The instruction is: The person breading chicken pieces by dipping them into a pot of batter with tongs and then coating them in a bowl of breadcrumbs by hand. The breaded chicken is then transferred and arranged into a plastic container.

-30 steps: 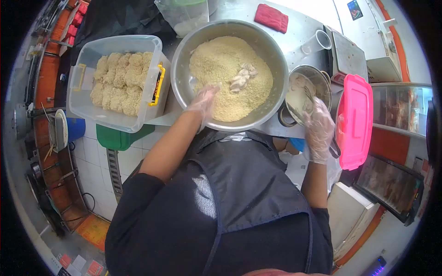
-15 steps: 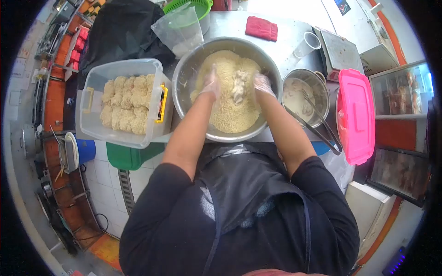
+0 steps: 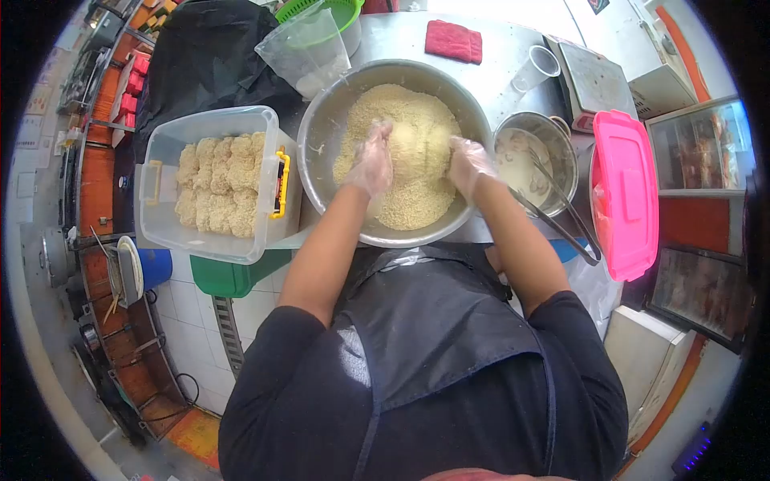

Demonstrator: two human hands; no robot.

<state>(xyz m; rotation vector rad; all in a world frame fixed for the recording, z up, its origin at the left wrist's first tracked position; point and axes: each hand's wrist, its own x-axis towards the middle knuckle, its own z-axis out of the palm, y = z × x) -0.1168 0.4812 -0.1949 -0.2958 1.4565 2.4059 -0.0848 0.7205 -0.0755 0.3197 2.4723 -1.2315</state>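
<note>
A large metal bowl (image 3: 314, 172) holds pale breadcrumbs (image 3: 409, 210). At the left of the crumbs, my left hand (image 3: 374, 160), in a clear plastic glove, is open with its fingers raised. My right hand (image 3: 472, 164), gloved too, is open at the right side of the crumbs, its fingers bent inward and somewhat blurred. Between the hands, a mound of crumbs (image 3: 421, 144) is smeared by motion. No white battered piece shows there now.
A clear plastic box (image 3: 152, 216) with rows of crumbed pieces (image 3: 216, 184) stands left. On the right are a metal pot (image 3: 565, 180) of white batter with tongs (image 3: 573, 232), a pink lid (image 3: 630, 196), a plastic cup (image 3: 536, 70) and a scale (image 3: 593, 80). A red cloth (image 3: 453, 42) lies behind.
The white battered piece that lay on the crumbs between my hands is now covered or hidden by crumbs. Both hands have come up out of the crumbs, the right one shifting toward me.
</note>
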